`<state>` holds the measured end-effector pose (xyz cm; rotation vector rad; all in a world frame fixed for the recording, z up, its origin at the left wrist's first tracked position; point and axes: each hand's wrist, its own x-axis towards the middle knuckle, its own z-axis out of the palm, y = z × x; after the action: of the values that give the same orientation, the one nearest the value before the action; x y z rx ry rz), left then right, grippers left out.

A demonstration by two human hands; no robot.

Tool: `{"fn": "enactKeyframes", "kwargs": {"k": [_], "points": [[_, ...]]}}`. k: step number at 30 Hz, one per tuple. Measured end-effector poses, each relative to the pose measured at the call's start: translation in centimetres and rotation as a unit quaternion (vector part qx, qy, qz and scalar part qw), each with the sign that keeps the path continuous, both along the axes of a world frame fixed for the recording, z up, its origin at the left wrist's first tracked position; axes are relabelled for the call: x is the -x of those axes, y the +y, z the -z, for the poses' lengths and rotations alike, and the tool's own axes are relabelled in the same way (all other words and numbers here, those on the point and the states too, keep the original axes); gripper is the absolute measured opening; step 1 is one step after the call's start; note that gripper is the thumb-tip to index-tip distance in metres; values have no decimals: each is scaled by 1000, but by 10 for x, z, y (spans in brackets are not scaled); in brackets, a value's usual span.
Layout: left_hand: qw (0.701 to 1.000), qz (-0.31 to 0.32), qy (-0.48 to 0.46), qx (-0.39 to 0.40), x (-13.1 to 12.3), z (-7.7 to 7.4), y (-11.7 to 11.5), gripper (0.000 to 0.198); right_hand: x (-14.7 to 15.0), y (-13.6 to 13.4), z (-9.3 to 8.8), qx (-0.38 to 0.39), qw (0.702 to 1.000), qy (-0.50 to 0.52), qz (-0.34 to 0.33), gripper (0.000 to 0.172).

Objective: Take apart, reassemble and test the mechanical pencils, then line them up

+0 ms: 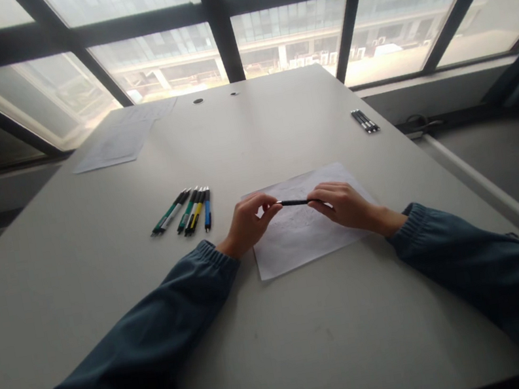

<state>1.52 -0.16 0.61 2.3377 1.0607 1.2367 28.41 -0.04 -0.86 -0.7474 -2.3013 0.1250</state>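
In the head view, a slim, straight, black pen-like rod with a pale left end (294, 202) lies almost level just right of the frame's centre, held up between two hands. The left hand (250, 222), near the centre, pinches its left end between thumb and fingers; the right hand (345, 205), right of centre, pinches the opposite end in the same way, its fingertips covering that end. The middle of the rod is bare. Both are above a thin white sheet of paper (294, 252) that lies slightly askew on the broad, pale, smooth-topped table (290, 349).

The rod should be light and stiff, probably hard plastic, so a gentle fingertip pinch ought to carry it. Its narrow, rounded barrel could slip or roll if gripped loosely, and a set-down rod may roll on the hard tabletop. The bare middle looks like the best place for a one-handed hold; the ends suit a steady two-handed one. Whether it comes apart or has a soft grip is too small to tell.

Left of centre, pens with green, white, yellow and blue barrels and black grips (197, 211) lie side by side; a row of black pens (365, 120) lies towards the upper right.
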Motion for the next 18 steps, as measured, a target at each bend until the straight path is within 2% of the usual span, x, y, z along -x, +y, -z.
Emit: {"fn": "enactKeyframes", "kwargs": {"k": [6, 10, 13, 18], "points": [[1000, 11, -15, 7, 0, 3, 1, 20, 0, 0, 1, 6, 1000, 8, 4, 15], [999, 15, -35, 12, 2, 3, 2, 42, 0, -1, 0, 0, 1000, 10, 10, 15], [999, -5, -36, 26, 3, 2, 2, 33, 0, -1, -1, -3, 1000, 10, 8, 15], [998, 6, -5, 54, 3, 1, 0, 56, 0, -1, -1, -12, 1000, 3, -2, 16]]}}
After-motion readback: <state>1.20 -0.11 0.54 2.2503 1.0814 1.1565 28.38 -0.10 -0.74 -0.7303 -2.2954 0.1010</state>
